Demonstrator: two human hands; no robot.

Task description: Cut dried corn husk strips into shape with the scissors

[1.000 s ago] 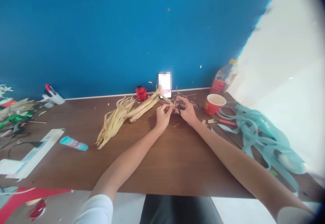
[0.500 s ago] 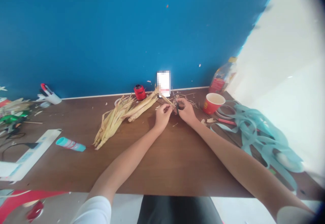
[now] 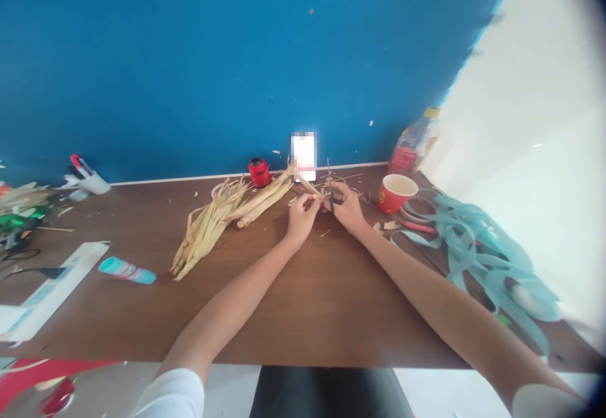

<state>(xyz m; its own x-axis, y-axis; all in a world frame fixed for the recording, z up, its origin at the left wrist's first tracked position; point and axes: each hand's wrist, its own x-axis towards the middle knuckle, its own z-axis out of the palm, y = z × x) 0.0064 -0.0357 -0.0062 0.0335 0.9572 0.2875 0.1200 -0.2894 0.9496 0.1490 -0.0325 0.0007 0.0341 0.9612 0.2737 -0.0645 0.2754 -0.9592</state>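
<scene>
My left hand (image 3: pixel 302 211) pinches a thin strip of dried corn husk (image 3: pixel 307 187) that runs out from the tip of a pale yellow husk bundle (image 3: pixel 207 233). My right hand (image 3: pixel 346 207) is close beside it and holds small dark scissors (image 3: pixel 331 196) upright, with the blades near the strip. The fingers partly hide the scissor handles. A second husk bunch (image 3: pixel 265 198) lies along the same bundle, and loose shreds (image 3: pixel 348 181) are scattered on the wooden table (image 3: pixel 322 304) near my right hand.
A red cup (image 3: pixel 396 193) and a plastic bottle (image 3: pixel 411 150) stand to the right, beside tangled pale teal strips (image 3: pixel 478 254). A red spool (image 3: pixel 259 172) and a blurred white card (image 3: pixel 303 156) stand against the blue wall (image 3: pixel 237 58). A teal tube (image 3: pixel 127 271) lies left.
The whole scene has slid slightly left in the picture. My hands stay close together on the strip, and the scissors now stand more upright.
</scene>
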